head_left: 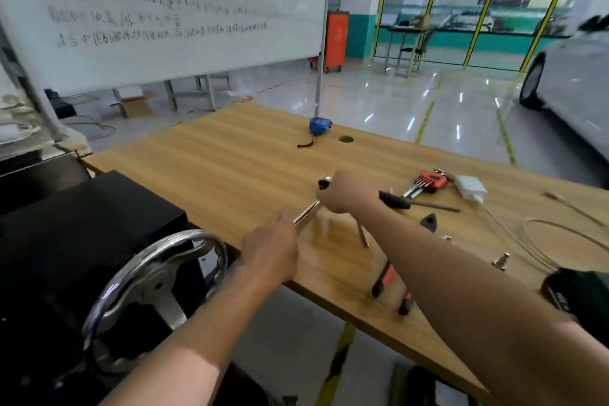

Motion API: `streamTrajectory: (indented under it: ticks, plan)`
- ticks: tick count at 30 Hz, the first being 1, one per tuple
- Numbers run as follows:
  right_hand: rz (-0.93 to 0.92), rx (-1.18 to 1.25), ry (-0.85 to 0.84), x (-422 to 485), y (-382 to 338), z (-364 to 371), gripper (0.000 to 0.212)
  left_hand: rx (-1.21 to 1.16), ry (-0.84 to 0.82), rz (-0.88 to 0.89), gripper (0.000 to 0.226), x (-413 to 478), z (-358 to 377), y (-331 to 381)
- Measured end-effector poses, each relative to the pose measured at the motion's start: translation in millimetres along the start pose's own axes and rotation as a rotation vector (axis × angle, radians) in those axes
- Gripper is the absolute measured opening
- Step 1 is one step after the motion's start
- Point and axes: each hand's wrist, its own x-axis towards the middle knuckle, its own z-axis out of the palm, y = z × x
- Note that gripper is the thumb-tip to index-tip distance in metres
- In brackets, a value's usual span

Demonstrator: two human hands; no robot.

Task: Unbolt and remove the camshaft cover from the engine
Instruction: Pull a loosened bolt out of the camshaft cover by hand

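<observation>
Both hands hold a chrome ratchet wrench [308, 210] above the wooden table [230, 155]. My left hand [272, 249] grips the handle end. My right hand [346, 193] is curled round the head end, and the round ratchet head [324, 182] sticks out past its fingers. The frame is blurred by motion. No engine or camshaft cover is in view. A black stand [82, 214] with a chrome handwheel [155, 270] fills the lower left.
On the table lie a blue tape measure [319, 126], a red hex key set [428, 181], a white charger [471, 188] with cable, a black-handled screwdriver [415, 202], red-handled pliers [392, 283], loose bolts [501, 260]. A whiteboard stands behind, a white car at right.
</observation>
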Motion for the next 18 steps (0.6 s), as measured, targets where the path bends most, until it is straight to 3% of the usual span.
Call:
streamTrajectory:
  ticks: [3, 8, 11, 13, 18]
  plan:
    - [-0.043, -0.286, 0.045, -7, 12, -21, 0.014, 0.007, 0.028, -0.033, 0.02, 3, 1, 2]
    - [0.048, -0.383, -0.283, -19, 22, -26, 0.018, -0.124, -0.003, -0.058, 0.031, 5, -5, 3]
    - [0.102, -0.347, -0.413, -21, 20, -25, 0.022, -0.227, -0.082, -0.036, 0.041, -6, -18, -2]
    - [0.175, -0.239, -0.458, -22, 20, -25, 0.008, -0.315, -0.092, -0.082, 0.042, -17, -35, -11]
    - [0.186, -0.092, -0.352, -40, 19, -23, 0.011, -0.508, -0.032, -0.131, 0.027, -60, -87, -48]
